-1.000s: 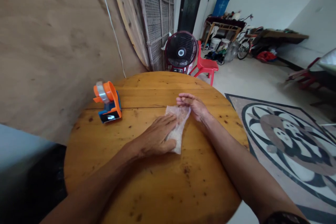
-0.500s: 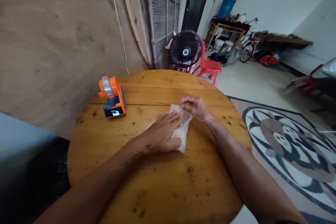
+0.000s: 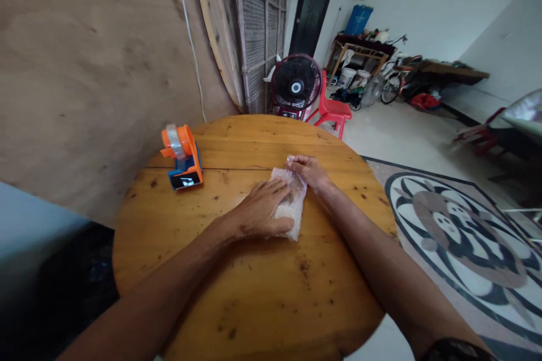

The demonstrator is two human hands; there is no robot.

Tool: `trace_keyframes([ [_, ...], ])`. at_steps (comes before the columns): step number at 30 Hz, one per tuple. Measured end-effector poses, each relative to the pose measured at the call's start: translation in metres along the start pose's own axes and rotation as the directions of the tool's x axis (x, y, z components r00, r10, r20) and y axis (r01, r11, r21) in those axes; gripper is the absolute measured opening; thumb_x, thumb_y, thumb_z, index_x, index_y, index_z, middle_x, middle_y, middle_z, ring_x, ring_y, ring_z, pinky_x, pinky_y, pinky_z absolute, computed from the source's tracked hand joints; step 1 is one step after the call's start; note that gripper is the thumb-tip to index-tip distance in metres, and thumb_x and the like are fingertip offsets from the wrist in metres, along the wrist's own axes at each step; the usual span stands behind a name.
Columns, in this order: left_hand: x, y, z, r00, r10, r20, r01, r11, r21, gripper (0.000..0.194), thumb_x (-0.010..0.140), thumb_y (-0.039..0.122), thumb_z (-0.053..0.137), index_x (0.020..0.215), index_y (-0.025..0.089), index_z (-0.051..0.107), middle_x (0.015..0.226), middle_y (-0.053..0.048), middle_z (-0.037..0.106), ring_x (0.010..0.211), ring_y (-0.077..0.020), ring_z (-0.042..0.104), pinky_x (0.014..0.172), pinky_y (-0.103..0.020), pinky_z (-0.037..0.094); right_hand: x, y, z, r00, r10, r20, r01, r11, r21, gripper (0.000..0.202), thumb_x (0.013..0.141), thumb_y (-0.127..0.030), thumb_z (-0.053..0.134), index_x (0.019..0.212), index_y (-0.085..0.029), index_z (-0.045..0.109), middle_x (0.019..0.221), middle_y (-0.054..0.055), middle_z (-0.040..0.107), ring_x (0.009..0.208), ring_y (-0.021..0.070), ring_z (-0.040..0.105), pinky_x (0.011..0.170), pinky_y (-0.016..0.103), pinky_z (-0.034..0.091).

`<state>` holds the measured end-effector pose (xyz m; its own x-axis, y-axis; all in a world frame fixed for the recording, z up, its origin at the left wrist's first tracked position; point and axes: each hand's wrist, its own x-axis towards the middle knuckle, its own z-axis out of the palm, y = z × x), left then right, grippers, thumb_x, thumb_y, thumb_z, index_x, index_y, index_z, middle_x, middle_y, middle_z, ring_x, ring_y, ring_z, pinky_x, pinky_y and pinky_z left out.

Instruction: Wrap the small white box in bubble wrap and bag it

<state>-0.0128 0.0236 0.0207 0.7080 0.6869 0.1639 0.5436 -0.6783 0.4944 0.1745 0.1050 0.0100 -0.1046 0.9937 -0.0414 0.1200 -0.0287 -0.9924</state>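
Observation:
A small, flat packet in whitish, see-through bubble wrap point(image 3: 296, 211) lies on the round wooden table point(image 3: 254, 304). My left hand point(image 3: 269, 208) rests flat across its left side, fingers stretched out and pressing down. At the packet's far right corner, my right hand point(image 3: 310, 172) is closed in a pinch. A clear, shiny bit of the wrap sticks up past those fingertips; whether it is wrap or a strip of tape is hard to make out. What is inside the wrap stays hidden.
An orange and blue tape dispenser point(image 3: 185, 158) with a roll of clear tape stands at the table's far left. Beyond the table are a fan point(image 3: 296, 87) and a red plastic chair point(image 3: 334, 107). A wooden board point(image 3: 105, 67) rises along the left.
My right fingertips have closed in a pinch at the packet's far corner, where a clear bit now shows. The left hand stays flat on the packet. The camera view has shifted slightly.

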Motion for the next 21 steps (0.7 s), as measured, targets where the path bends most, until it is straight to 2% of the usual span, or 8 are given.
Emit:
trace_keyframes([
  [5,0.001,-0.001,0.002,1.0,-0.008,0.0,0.008,0.999,0.036,0.061,0.08,0.046,0.055,0.131,0.015,0.047,0.146,-0.016,0.041,0.138,-0.0363,0.032,0.11,-0.05,0.027,0.0,-0.021,-0.01,0.992,0.065,0.106,-0.067,0.998,0.015,0.021,0.061,-0.034,0.073,0.073,-0.017,0.068,0.077,0.003,0.07,0.071,0.0156,0.061,0.066,0.027,0.044],
  [8,0.001,0.0,0.002,1.0,0.004,-0.007,-0.003,0.999,0.032,0.053,0.08,0.045,0.055,0.123,0.016,0.053,0.137,-0.015,0.05,0.131,-0.0355,0.04,0.107,-0.049,0.032,-0.015,-0.037,-0.017,0.999,0.041,-0.007,-0.042,0.993,-0.11,0.022,0.069,-0.039,0.067,0.076,-0.019,0.066,0.084,0.004,0.069,0.077,0.0164,0.061,0.067,0.027,0.044],
  [10,0.0,0.002,0.001,0.999,0.016,-0.03,-0.015,0.999,0.034,0.048,0.08,0.043,0.055,0.119,0.015,0.054,0.133,-0.015,0.052,0.127,-0.0346,0.044,0.104,-0.047,0.034,-0.033,-0.044,-0.022,0.994,-0.002,-0.113,-0.028,0.965,-0.261,0.024,0.072,-0.043,0.065,0.073,-0.019,0.063,0.079,0.003,0.067,0.071,0.0155,0.058,0.063,0.027,0.042],
  [12,-0.001,0.004,0.0,0.998,0.03,-0.058,-0.028,0.999,0.044,0.045,0.079,0.041,0.055,0.115,0.015,0.054,0.129,-0.015,0.053,0.123,-0.0335,0.046,0.102,-0.046,0.036,-0.055,-0.048,-0.027,0.99,-0.004,-0.142,-0.045,0.94,-0.338,0.028,0.073,-0.047,0.066,0.072,-0.019,0.062,0.071,0.002,0.063,0.066,0.0154,0.056,0.058,0.027,0.041],
  [15,-0.002,0.005,-0.001,0.997,0.041,-0.065,-0.038,0.998,0.054,0.039,0.078,0.042,0.055,0.108,0.016,0.055,0.124,-0.013,0.055,0.12,-0.0318,0.048,0.1,-0.045,0.037,-0.08,-0.049,-0.031,0.96,-0.03,-0.28,-0.118,0.861,-0.495,0.034,0.073,-0.051,0.069,0.079,-0.018,0.061,0.074,0.003,0.064,0.063,0.0137,0.057,0.052,0.023,0.04],
  [17,-0.001,0.005,-0.001,0.998,0.036,-0.053,-0.033,0.998,0.051,0.039,0.078,0.043,0.055,0.109,0.017,0.054,0.127,-0.012,0.053,0.123,-0.0311,0.045,0.102,-0.044,0.036,-0.088,-0.046,-0.029,0.955,0.063,-0.291,-0.212,0.829,-0.518,0.039,0.078,-0.055,0.063,0.079,-0.017,0.059,0.07,0.004,0.064,0.058,0.0121,0.057,0.047,0.021,0.039],
  [19,0.0,0.004,0.0,0.998,0.035,-0.048,-0.033,0.998,0.047,0.04,0.079,0.043,0.056,0.11,0.019,0.053,0.128,-0.011,0.053,0.125,-0.03,0.044,0.103,-0.043,0.036,-0.086,-0.042,-0.025,0.954,0.169,-0.246,-0.275,0.818,-0.505,0.04,0.082,-0.055,0.058,0.075,-0.016,0.057,0.061,0.003,0.062,0.051,0.0107,0.056,0.042,0.019,0.038],
  [21,0.001,0.002,0.001,0.998,0.038,-0.052,-0.035,0.998,0.048,0.037,0.079,0.043,0.056,0.108,0.02,0.053,0.125,-0.01,0.054,0.123,-0.029,0.046,0.101,-0.042,0.037,-0.08,-0.036,-0.021,0.96,0.177,-0.218,-0.266,0.823,-0.501,0.036,0.083,-0.051,0.058,0.071,-0.017,0.056,0.054,0.001,0.059,0.045,0.0098,0.053,0.04,0.019,0.037],
])
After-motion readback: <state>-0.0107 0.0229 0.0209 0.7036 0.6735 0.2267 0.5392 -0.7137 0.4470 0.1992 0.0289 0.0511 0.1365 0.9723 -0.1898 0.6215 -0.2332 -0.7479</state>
